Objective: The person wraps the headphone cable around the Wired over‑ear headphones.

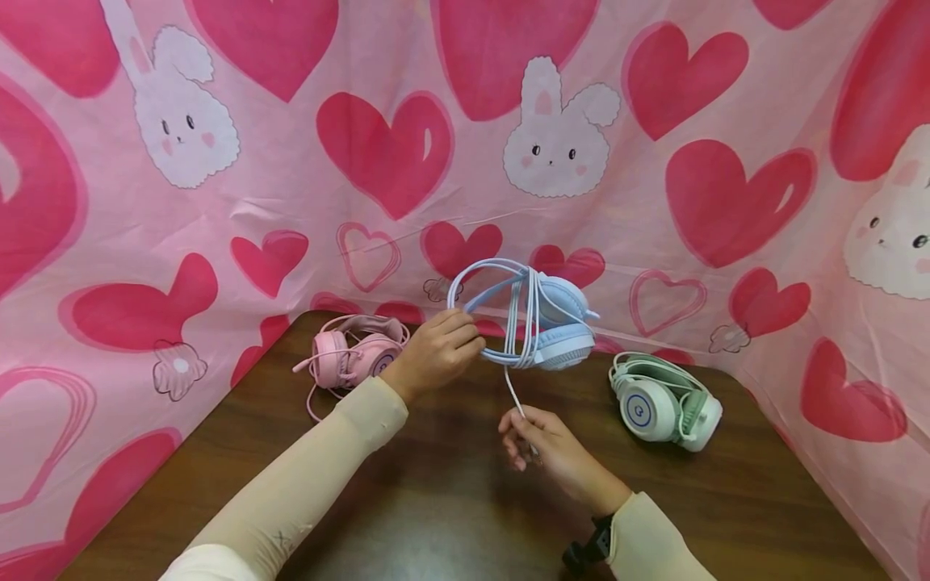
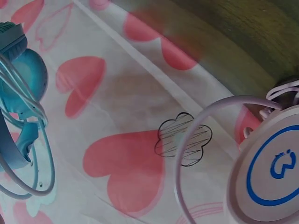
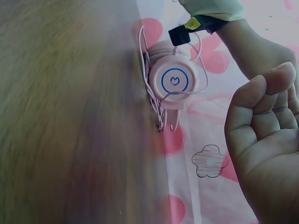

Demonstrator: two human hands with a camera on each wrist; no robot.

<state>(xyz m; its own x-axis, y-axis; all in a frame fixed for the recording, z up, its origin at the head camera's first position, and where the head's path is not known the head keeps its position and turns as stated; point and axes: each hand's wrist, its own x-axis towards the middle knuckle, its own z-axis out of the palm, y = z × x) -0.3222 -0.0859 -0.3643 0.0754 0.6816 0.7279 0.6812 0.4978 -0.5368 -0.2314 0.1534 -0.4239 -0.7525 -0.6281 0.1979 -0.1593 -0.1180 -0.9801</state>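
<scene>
In L hand (image 1: pixel 439 351), lt blue hdphones (image 1: pixel 555 302)

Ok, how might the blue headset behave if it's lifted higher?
The blue headset may dip at its bulky earcups, since the left hand grips the opposite side. The thin cord, pinched by the right hand, should flex easily. Its unevenly wound loops could slip.

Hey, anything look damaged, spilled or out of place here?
No spill or visible damage stands out. Only slightly untidy: the blue headset has its cable looped around it, yet one stretch runs to the right hand.
</scene>
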